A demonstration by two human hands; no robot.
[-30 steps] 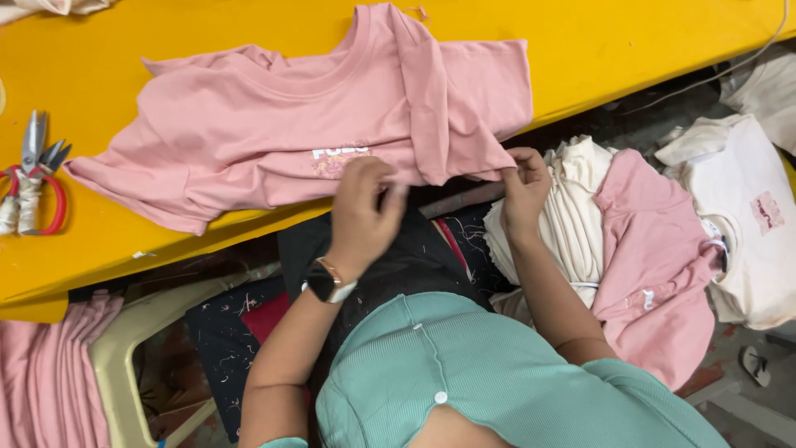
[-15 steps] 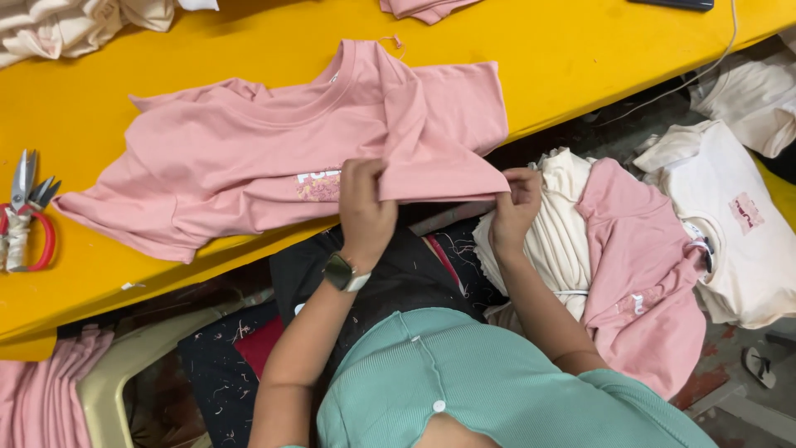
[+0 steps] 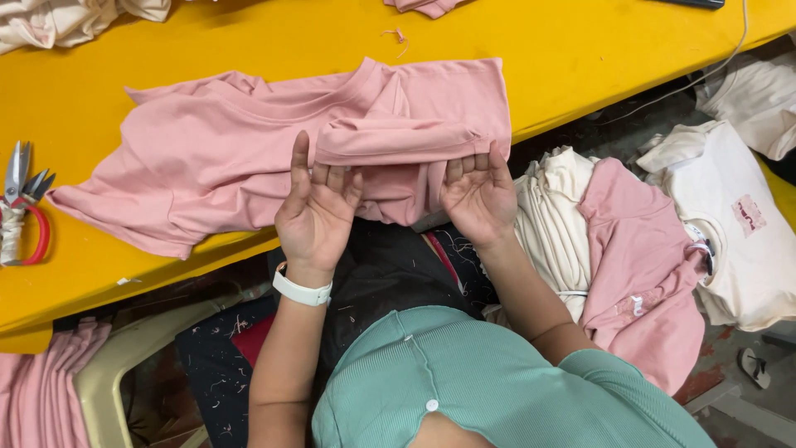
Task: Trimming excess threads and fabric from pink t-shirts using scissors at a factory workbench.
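Both palms up: left hand (image 3: 317, 211) and right hand (image 3: 478, 195) sit with fingers spread apart under the rolled hem of the pink shirt (image 3: 249, 166), gripping nothing. The shirt lies on the yellow table (image 3: 580, 58), hem overhanging its near edge. Snips (image 3: 21, 195) sit well left of the shirt.

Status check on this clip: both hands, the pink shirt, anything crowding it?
Left hand and right hand palms up, fingers under the rolled hem of the pink T-shirt on the yellow table. Scissors far left, apart from it. Nothing on the shirt.
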